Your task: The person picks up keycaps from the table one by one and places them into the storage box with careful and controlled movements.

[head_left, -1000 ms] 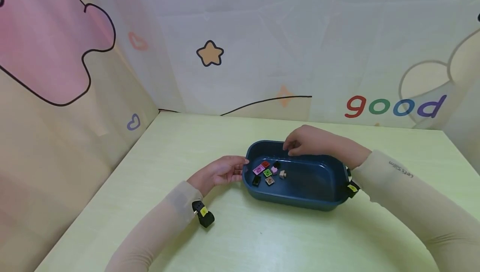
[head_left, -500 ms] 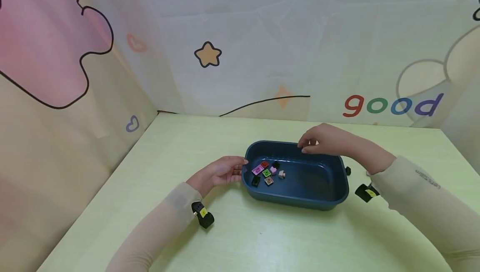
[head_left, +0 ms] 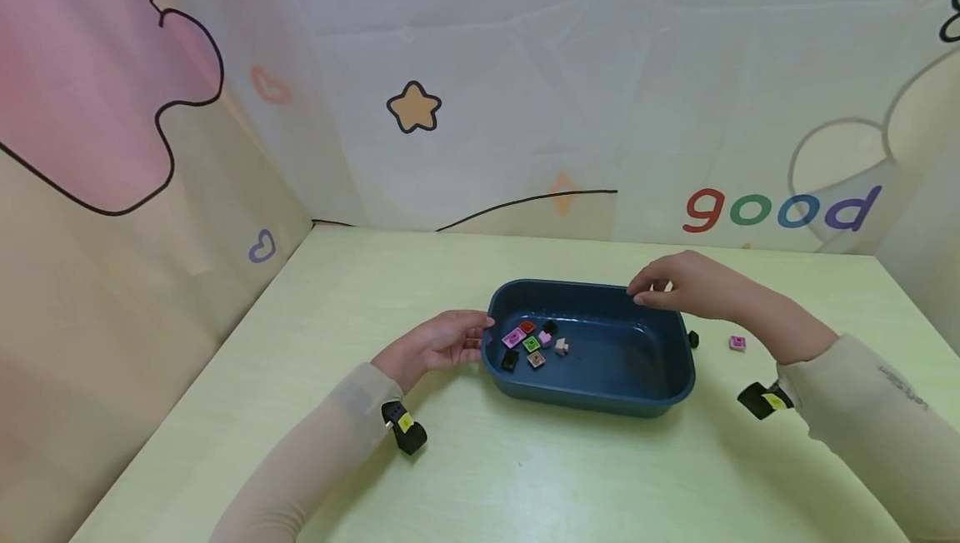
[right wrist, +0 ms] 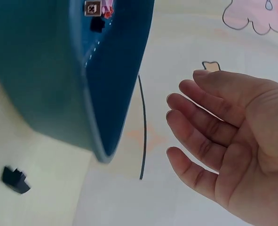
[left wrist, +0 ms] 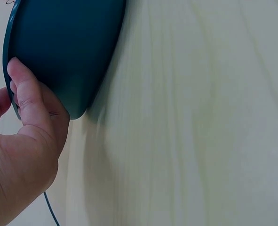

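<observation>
A dark blue plastic tub (head_left: 585, 406) stands on the table with several small toy bricks gathered at its left end. My left hand (head_left: 442, 341) grips the tub's left rim, thumb on one side and fingers along the outer wall (left wrist: 59, 56). Above the far right part of the rim is my right hand (head_left: 693, 286), fingers loosely bent and holding nothing; the right wrist view shows the palm (right wrist: 251, 174) apart from the tub. Among the bricks inside are a magenta one (head_left: 513, 337), a green one (head_left: 531, 344), a tan one (head_left: 536, 359) and a black one (head_left: 510, 360).
Right of the tub, a pink brick (head_left: 738, 343) lies on the pale table (head_left: 480, 476). A black brick (head_left: 693, 340) sits close beside the tub's right wall. Behind the table hangs a printed cloth backdrop (head_left: 525, 110).
My right hand has moved right, from over the tub's middle to its far right rim, uncovering the pink and black bricks outside. The left hand stays on the tub.
</observation>
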Demonstrator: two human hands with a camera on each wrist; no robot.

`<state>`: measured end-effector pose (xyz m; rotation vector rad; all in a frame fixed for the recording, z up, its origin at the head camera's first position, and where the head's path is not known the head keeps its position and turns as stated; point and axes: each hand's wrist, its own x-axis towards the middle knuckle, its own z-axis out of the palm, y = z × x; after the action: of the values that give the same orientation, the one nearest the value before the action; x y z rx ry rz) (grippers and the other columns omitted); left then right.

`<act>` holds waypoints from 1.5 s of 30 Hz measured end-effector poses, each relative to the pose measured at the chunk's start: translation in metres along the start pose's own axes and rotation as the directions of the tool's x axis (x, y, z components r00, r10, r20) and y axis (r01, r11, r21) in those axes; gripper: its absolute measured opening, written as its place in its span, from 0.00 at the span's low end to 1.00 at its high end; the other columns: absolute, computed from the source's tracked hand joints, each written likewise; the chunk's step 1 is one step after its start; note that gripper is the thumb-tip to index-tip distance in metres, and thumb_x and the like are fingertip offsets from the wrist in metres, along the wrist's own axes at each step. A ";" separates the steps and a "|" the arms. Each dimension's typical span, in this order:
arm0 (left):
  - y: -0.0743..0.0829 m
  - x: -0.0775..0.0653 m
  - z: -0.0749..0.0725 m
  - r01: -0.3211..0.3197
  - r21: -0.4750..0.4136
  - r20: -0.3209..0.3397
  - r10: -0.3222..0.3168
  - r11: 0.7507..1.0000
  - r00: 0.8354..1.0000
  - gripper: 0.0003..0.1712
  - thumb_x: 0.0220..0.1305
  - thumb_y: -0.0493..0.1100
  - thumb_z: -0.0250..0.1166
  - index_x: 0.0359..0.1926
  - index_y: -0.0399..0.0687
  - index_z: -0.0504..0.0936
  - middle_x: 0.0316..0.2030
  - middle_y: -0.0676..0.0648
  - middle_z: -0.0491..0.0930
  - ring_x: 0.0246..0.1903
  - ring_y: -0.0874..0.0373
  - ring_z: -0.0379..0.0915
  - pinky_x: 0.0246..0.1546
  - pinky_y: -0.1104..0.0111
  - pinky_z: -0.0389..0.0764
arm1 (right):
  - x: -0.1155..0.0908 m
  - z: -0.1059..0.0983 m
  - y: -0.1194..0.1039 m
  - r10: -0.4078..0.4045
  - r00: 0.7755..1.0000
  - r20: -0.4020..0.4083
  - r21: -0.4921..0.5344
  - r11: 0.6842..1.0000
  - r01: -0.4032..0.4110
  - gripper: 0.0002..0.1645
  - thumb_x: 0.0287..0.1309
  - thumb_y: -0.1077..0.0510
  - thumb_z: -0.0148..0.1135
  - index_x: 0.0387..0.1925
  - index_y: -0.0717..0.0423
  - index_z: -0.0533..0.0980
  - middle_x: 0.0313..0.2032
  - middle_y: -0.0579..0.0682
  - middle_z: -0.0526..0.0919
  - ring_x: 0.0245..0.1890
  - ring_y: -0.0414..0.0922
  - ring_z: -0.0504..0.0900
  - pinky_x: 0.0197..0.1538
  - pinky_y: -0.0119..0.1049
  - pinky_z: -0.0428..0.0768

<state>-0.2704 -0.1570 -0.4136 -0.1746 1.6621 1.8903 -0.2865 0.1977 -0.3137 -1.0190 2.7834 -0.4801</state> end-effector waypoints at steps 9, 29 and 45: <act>0.001 0.000 0.000 0.003 0.005 0.000 -0.003 1.000 1.000 0.07 0.78 0.40 0.51 0.46 0.42 0.74 0.27 0.53 0.80 0.24 0.66 0.78 0.27 0.79 0.85 | -0.022 0.005 0.018 0.083 0.996 -0.033 0.042 0.996 -0.082 0.14 0.66 0.57 0.66 0.49 0.60 0.84 0.42 0.51 0.90 0.39 0.42 0.85 0.42 0.34 0.85; 0.000 0.002 0.000 0.005 0.019 -0.011 -0.005 1.000 1.000 0.07 0.78 0.41 0.52 0.47 0.42 0.75 0.28 0.53 0.79 0.24 0.65 0.78 0.27 0.79 0.85 | -0.067 0.020 0.068 0.228 0.968 -0.106 0.053 0.973 -0.223 0.17 0.65 0.58 0.67 0.51 0.63 0.83 0.42 0.53 0.88 0.39 0.41 0.80 0.37 0.31 0.80; 0.003 0.000 0.002 0.019 0.039 -0.036 -0.017 0.999 0.999 0.07 0.78 0.41 0.53 0.49 0.43 0.74 0.28 0.53 0.80 0.24 0.66 0.78 0.27 0.79 0.85 | -0.089 0.040 0.115 0.304 0.952 -0.043 0.081 0.951 -0.300 0.22 0.60 0.62 0.68 0.53 0.72 0.79 0.50 0.69 0.84 0.43 0.55 0.83 0.38 0.30 0.80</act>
<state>-0.2714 -0.1555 -0.4111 -0.2081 1.7145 1.8503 -0.2789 0.3282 -0.3886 -0.5563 2.8732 -0.5687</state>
